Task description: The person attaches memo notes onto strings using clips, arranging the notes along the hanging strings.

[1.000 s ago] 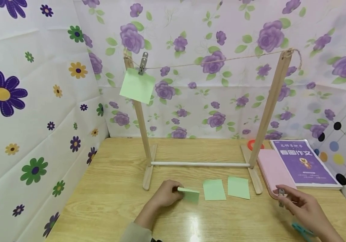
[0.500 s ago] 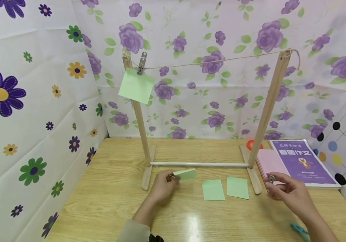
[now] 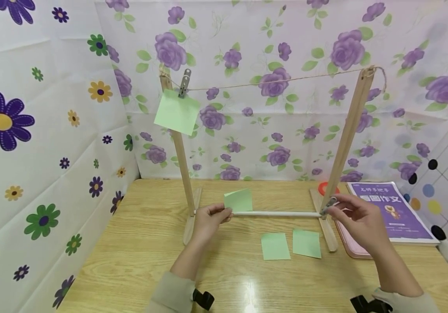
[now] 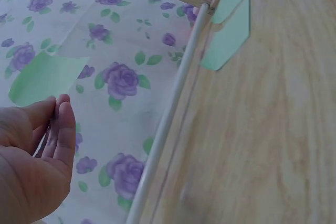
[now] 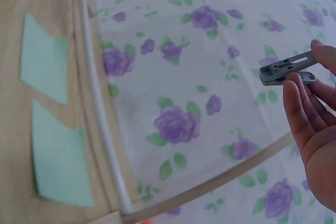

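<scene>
Between thumb and fingers, my left hand (image 3: 210,219) pinches a green sticky note (image 3: 239,200) by its lower left edge, held up near the white rod (image 3: 275,213). My right hand (image 3: 359,217) pinches a grey clothespin (image 5: 286,70) near the right post's foot. Another clothespin (image 3: 185,83) clips a green note (image 3: 177,112) at the left end of a twine line (image 3: 247,85). The line runs between two wooden posts (image 3: 345,139). Two more green notes (image 3: 275,246) (image 3: 306,243) lie side by side on the table.
On the right of the wooden table (image 3: 130,269) lie a purple book (image 3: 398,213) and a pink notebook (image 3: 352,241), partly behind my right hand. A red ring (image 3: 323,188) sits behind the right post. Floral cloth (image 3: 271,143) hangs behind the frame.
My left hand has lifted the sticky note from near the tabletop, up and forward. My right hand has brought the clothespin up and leftward from the table's right side toward the right post.
</scene>
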Motion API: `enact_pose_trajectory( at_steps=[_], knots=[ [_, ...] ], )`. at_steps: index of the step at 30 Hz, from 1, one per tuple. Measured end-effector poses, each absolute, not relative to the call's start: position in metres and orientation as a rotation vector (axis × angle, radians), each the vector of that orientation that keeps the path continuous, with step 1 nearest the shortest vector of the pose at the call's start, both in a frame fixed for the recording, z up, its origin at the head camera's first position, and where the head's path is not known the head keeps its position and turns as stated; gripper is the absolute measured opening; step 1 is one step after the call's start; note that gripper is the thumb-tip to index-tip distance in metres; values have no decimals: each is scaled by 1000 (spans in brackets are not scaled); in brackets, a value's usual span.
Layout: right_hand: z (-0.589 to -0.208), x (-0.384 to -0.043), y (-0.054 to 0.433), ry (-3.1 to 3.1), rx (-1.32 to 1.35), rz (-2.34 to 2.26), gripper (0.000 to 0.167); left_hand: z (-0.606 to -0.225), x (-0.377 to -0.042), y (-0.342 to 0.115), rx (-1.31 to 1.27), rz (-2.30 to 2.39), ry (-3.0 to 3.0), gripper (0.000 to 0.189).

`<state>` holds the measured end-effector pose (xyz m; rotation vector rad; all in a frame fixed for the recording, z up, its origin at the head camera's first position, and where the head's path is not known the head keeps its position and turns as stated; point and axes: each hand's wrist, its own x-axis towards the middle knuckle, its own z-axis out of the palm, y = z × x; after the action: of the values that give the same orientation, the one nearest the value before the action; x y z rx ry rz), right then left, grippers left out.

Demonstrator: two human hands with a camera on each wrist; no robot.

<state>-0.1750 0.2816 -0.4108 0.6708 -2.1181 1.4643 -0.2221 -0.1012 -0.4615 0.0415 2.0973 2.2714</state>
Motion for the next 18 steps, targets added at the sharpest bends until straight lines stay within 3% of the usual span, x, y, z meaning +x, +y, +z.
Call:
enact_pose_trajectory(
  at_steps=[18],
  knots=[
    [-334, -216, 240, -2052, 894, 1385, 34, -415, -242, -102, -18, 2425, 2158, 29]
  ],
)
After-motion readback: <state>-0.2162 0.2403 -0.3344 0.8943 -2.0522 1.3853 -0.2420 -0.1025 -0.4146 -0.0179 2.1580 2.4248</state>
